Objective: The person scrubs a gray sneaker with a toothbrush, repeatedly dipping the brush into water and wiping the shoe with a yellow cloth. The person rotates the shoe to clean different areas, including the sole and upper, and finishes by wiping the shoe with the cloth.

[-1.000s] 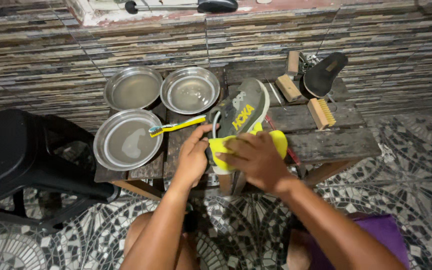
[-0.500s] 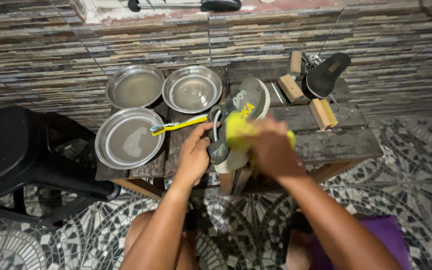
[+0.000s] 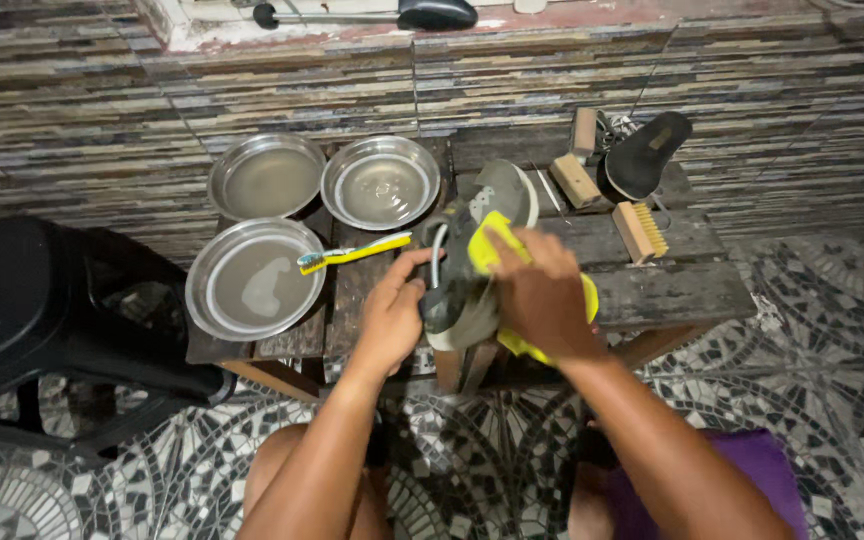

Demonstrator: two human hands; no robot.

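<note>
Left of the grip, a yellow toothbrush [image 3: 354, 252] and three metal bowls [image 3: 248, 279] crowd the tabletop [image 3: 672, 285]. To its right, bare planks give passage up to the wooden brushes [image 3: 640, 231] and a black shoe [image 3: 647, 154]. Beyond stands a striped wall [image 3: 132, 90]; a black stool [image 3: 42, 310] blocks the far left.
</note>
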